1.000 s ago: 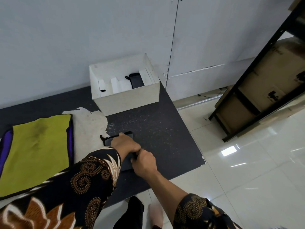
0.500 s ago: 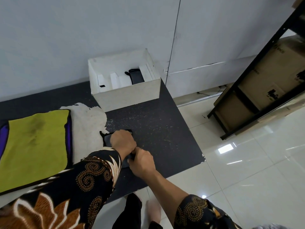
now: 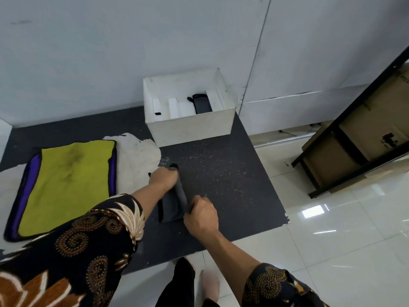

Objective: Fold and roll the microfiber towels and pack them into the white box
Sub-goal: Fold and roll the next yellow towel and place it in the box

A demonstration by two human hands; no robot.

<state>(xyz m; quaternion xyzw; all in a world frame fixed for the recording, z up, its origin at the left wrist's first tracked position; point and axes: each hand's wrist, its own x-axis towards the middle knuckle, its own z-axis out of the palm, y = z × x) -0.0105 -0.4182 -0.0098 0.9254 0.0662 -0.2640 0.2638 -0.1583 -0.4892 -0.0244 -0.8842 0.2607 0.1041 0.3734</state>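
A dark grey microfiber towel [image 3: 173, 203] lies folded narrow on the black mat [image 3: 223, 178]. My left hand [image 3: 164, 180] presses flat on its far end, fingers stretched toward the box. My right hand [image 3: 202, 214] grips the towel's near right edge. The white box [image 3: 190, 127] stands open at the back of the mat by the wall. A rolled dark towel [image 3: 201, 104] and white dividers sit inside it. A yellow-green towel [image 3: 64, 185] with purple edging lies spread out on the left.
A crumpled white cloth [image 3: 137, 156] lies between the yellow-green towel and the box. A black metal shelf [image 3: 345, 120] with cardboard boxes stands at the right on glossy white tiles. My foot [image 3: 210, 284] shows at the bottom, off the mat's near edge.
My hands were bunched together on the towel. Now the left hand has slid forward along it and the right hand has moved apart to the near edge, leaving the towel longer and narrower.
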